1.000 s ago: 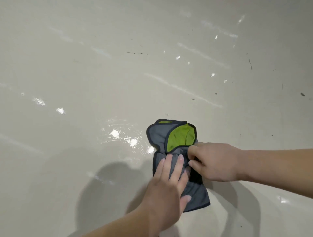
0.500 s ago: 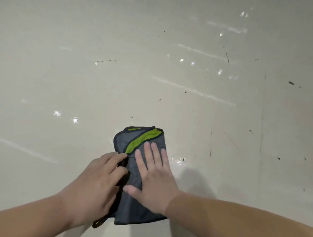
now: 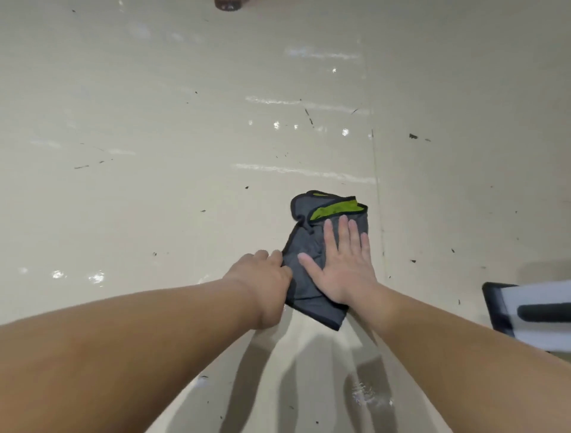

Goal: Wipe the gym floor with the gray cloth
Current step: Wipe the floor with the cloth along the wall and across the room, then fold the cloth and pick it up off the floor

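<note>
The gray cloth (image 3: pixel 309 247), dark-edged with a green lining showing at its far fold, lies bunched on the glossy beige gym floor (image 3: pixel 154 123). My right hand (image 3: pixel 343 265) lies flat on top of it, palm down, fingers spread and pointing away from me. My left hand (image 3: pixel 265 278) sits at the cloth's left edge with its fingers curled onto the fabric. The near part of the cloth is partly hidden under both hands.
A floor seam (image 3: pixel 378 201) runs just right of the cloth. At the right edge stands a dark-framed white object with a black bar (image 3: pixel 531 312). A dark round thing (image 3: pixel 227 3) shows at the top edge. Dark specks and wet shiny patches dot the floor.
The cloth and both hands have slid to the right, close to the floor seam. The right hand went from pinching the cloth to lying flat on it; the left hand moved to its left edge.
</note>
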{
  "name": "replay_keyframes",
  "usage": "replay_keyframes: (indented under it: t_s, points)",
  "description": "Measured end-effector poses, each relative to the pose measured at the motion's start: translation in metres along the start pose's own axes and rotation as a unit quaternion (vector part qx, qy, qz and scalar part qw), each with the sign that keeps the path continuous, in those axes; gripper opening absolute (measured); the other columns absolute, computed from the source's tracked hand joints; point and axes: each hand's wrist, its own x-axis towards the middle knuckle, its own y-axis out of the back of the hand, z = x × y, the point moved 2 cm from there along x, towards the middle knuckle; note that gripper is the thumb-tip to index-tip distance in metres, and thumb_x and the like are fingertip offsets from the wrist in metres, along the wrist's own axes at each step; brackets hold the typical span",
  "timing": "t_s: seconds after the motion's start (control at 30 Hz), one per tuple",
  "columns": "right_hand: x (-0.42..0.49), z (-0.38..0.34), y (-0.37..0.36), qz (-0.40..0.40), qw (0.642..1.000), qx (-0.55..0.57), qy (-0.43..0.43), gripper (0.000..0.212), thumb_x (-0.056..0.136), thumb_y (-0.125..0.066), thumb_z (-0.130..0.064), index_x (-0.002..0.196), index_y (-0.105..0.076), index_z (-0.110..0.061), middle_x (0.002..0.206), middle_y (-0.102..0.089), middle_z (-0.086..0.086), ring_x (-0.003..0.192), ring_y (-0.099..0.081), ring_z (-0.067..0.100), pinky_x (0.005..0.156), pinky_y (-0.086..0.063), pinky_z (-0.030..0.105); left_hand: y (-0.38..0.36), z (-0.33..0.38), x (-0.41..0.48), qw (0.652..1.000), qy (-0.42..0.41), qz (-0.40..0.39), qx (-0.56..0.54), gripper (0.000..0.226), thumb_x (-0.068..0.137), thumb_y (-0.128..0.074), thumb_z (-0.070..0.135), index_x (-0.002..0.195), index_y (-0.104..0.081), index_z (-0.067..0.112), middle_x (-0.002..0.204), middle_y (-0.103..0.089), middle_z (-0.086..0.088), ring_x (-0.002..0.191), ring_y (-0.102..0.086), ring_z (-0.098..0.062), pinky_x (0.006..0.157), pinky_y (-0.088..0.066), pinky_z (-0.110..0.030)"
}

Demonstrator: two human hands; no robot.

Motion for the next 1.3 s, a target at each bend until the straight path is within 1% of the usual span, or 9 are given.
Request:
replay_keyframes:
  t_s: [0.2,0.33,0.47,0.6,0.83,0.93,1.03,1.17,1.3]
  points:
    - [-0.044,0.041,-0.03,0.041,0.992,0.018,-0.119,0.094,0.093,0.001,-0.074,0.16,0.018,-0.01,0.168,0.02,0.02,0.155,0.02,0.035,0.126,0.007,0.053,-0.017,0.016,-0.028,0.991,-0.134,0.028,0.013,0.038,0.091,-0.054,0.023,0.128,-0.05,0.019,0.133,-0.043,-0.005,0.109,-0.049,-0.025,0.095,-0.047,-0.042]
    - [-0.09,0.013,-0.064,0.108,0.992,0.001,-0.064,0.095,0.097,-0.012,-0.066,0.16,-0.011,0.004,0.166,-0.007,0.033,0.154,-0.008,0.048,0.124,-0.011,0.062,-0.041,-0.021,-0.074,0.99,-0.133,-0.001,0.039,0.051,0.091,-0.058,0.03,0.138,-0.043,0.017,0.152,-0.032,-0.009,0.123,-0.045,-0.028,0.103,-0.044,-0.043]
    - [-0.142,-0.048,-0.095,0.111,0.993,-0.03,0.042,0.09,0.099,-0.025,-0.061,0.158,-0.02,0.007,0.164,-0.012,0.036,0.154,-0.01,0.05,0.122,-0.014,0.065,-0.074,-0.051,-0.131,0.992,-0.114,-0.046,0.026,0.058,0.094,-0.051,0.027,0.148,-0.033,0.018,0.158,-0.026,-0.008,0.133,-0.042,-0.028,0.109,-0.038,-0.04]
    - [-0.172,-0.116,-0.112,0.073,0.975,-0.058,0.202,0.09,0.097,-0.033,-0.061,0.159,-0.02,0.003,0.165,-0.01,0.034,0.154,-0.006,0.05,0.121,-0.014,0.067,-0.124,-0.066,-0.19,0.995,-0.062,-0.06,-0.058,0.05,0.096,-0.049,0.032,0.143,-0.037,0.022,0.145,-0.041,-0.001,0.116,-0.05,-0.025,0.099,-0.045,-0.04]
    - [-0.189,-0.208,-0.125,0.006,0.895,-0.059,0.443,0.095,0.093,-0.037,-0.071,0.16,-0.023,-0.005,0.168,-0.006,0.027,0.157,0.0,0.043,0.12,-0.014,0.066,-0.169,-0.06,-0.258,0.984,0.065,-0.11,-0.125,0.04,0.097,-0.05,0.033,0.135,-0.044,0.022,0.123,-0.047,0.0,0.104,-0.051,-0.024,0.091,-0.049,-0.041]
    - [-0.176,-0.23,-0.104,-0.013,0.885,0.0,0.466,0.086,0.096,-0.035,-0.07,0.159,-0.033,-0.012,0.168,-0.021,0.02,0.156,-0.016,0.036,0.119,-0.019,0.056,-0.171,-0.066,-0.261,0.969,0.152,-0.098,-0.17,0.028,0.098,-0.045,0.029,0.125,-0.049,0.021,0.12,-0.048,-0.001,0.107,-0.053,-0.025,0.088,-0.048,-0.038]
    - [-0.148,-0.241,-0.069,0.042,0.884,0.083,0.457,0.047,0.096,-0.05,-0.045,0.133,-0.061,-0.018,0.136,-0.053,0.006,0.122,-0.051,0.03,0.098,-0.041,0.045,-0.168,-0.079,-0.253,0.926,0.262,-0.053,-0.266,0.026,0.098,-0.047,0.037,0.118,-0.049,0.021,0.118,-0.05,0.0,0.108,-0.056,-0.024,0.088,-0.05,-0.038]
    - [-0.107,-0.244,-0.044,0.044,0.895,0.008,0.444,0.032,0.089,-0.061,-0.037,0.117,-0.068,-0.023,0.111,-0.058,0.001,0.105,-0.051,0.029,0.085,-0.042,0.044,-0.164,-0.087,-0.231,0.855,0.326,-0.019,-0.402,0.042,0.091,-0.065,0.048,0.12,-0.05,0.021,0.115,-0.059,0.001,0.102,-0.058,-0.021,0.089,-0.05,-0.034]
    - [-0.092,-0.246,-0.032,0.0,0.901,-0.022,0.433,0.028,0.094,-0.06,-0.044,0.116,-0.067,-0.029,0.105,-0.056,-0.001,0.107,-0.049,0.026,0.091,-0.037,0.041,-0.167,-0.095,-0.209,0.842,0.337,-0.017,-0.42,0.048,0.085,-0.075,0.043,0.113,-0.044,0.021,0.105,-0.06,0.001,0.095,-0.06,-0.023,0.085,-0.053,-0.038]
